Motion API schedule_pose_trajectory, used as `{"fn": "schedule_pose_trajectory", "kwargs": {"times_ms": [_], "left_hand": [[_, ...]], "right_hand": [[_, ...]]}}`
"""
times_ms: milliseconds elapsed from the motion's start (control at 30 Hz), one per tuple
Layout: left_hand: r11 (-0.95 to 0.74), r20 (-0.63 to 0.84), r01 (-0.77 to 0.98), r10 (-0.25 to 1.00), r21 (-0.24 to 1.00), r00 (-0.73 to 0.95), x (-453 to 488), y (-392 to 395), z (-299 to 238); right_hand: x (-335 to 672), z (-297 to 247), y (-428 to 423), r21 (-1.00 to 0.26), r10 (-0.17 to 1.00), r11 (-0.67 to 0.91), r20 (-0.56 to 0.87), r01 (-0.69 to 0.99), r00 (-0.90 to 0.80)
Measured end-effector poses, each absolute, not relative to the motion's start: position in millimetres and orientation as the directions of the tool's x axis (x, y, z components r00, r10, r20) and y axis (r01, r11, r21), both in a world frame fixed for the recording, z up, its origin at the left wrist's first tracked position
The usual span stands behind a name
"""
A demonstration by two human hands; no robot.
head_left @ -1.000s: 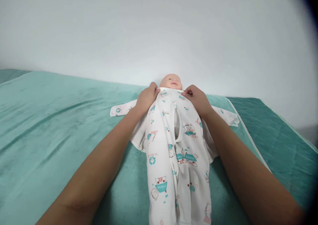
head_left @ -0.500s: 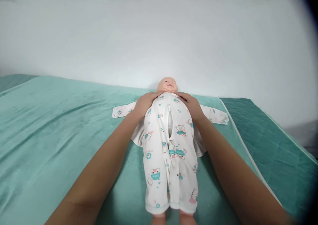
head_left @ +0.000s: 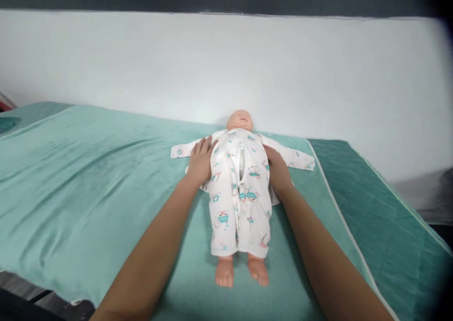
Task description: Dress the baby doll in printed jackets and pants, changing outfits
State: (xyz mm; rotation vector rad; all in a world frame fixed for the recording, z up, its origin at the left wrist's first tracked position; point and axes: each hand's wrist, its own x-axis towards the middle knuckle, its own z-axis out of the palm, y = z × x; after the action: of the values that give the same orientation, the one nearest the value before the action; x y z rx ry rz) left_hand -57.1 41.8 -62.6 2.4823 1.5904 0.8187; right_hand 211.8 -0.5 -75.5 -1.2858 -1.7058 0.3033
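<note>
A baby doll (head_left: 239, 120) lies on its back, head toward the wall and bare feet toward me. It wears white printed baby pants (head_left: 244, 207) pulled high over the chest, with an opening at the crotch. Beneath them is a matching long-sleeved baby shirt (head_left: 295, 158), its sleeves spread to both sides. My left hand (head_left: 201, 163) rests open with spread fingers on the shirt, against the left side of the pants. On the other side, my right hand (head_left: 278, 170) lies along the pants, fingers extended and their tips partly hidden.
A light green sheet (head_left: 88, 184) with soft wrinkles covers the bed. At right, a darker green quilted cover (head_left: 375, 207) shows beyond its edge. The white wall (head_left: 226, 66) stands behind the doll's head. Grey floor (head_left: 21, 285) shows at lower left.
Both hands have slid down from the doll's upper chest to its sides. The view has drawn back, so the doll's feet now show fully.
</note>
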Motion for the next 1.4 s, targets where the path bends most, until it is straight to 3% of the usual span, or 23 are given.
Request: {"fn": "schedule_pose_trajectory", "kwargs": {"times_ms": [133,233,367,533,633,700,800,933,1000,1067,1167,1400], "left_hand": [[-0.441,0.407,0.81,0.87,0.386,0.28,-54.2,32.0,-61.1],[-0.389,0.416,0.82,0.885,0.419,0.207,-53.2,29.0,-55.9],[-0.295,0.358,0.825,0.926,0.483,0.121,-54.9,31.8,-50.6],[-0.064,0.178,0.901,0.984,0.429,-0.015,-57.7,39.7,-44.8],[-0.001,0.097,0.918,0.994,0.396,-0.041,-58.8,40.5,-40.9],[-0.002,0.075,0.897,0.997,0.443,-0.035,-60.1,40.0,-39.1],[-0.033,0.091,0.733,0.995,0.679,-0.04,-63.6,39.9,-37.5],[0.057,-0.046,0.25,0.998,0.967,-0.048,-69.6,40.1,-34.0],[0.132,-0.132,0.05,0.991,0.99,-0.007,-72.5,39.8,-30.6],[0.181,-0.18,-0.031,0.983,0.983,0.019,-75.1,39.3,-26.9],[0.219,-0.219,-0.007,0.975,0.976,0.027,-77.7,38.6,-22.2],[0.217,-0.218,-0.027,0.975,0.976,-0.042,-86.2,40.0,-18.6]], "right_hand": [[206.2,-70.4,-9.6,-0.598,0.791,0.386,0.606,0.703,0.08],[204.1,-64.8,-9.4,-0.612,0.772,0.326,0.612,0.721,0.171],[206.0,-58.4,-7.0,-0.738,0.881,0.19,0.419,0.648,0.219],[208.8,-53.1,-5.3,-0.791,0.96,-0.048,0.131,0.61,0.246],[205.7,-50.9,-6.8,-0.783,0.963,-0.094,0.084,0.615,0.255],[204.7,-51.1,-7.3,-0.769,0.949,-0.079,0.137,0.635,0.284],[211.4,-55.3,-4.6,-0.736,0.886,-0.025,0.297,0.677,0.355],[232.0,-62.4,1.3,-0.655,0.836,-0.138,0.325,0.743,0.442],[239.8,-63.5,2.1,-0.579,0.855,-0.23,0.264,0.782,0.447],[243.3,-62.7,1.3,-0.5,0.858,-0.29,0.243,0.816,0.453],[243.4,-60.6,-0.2,-0.462,0.85,-0.332,0.232,0.822,0.474],[247.5,-58.5,1.3,-0.522,0.853,-0.385,0.114,0.761,0.509]]}}
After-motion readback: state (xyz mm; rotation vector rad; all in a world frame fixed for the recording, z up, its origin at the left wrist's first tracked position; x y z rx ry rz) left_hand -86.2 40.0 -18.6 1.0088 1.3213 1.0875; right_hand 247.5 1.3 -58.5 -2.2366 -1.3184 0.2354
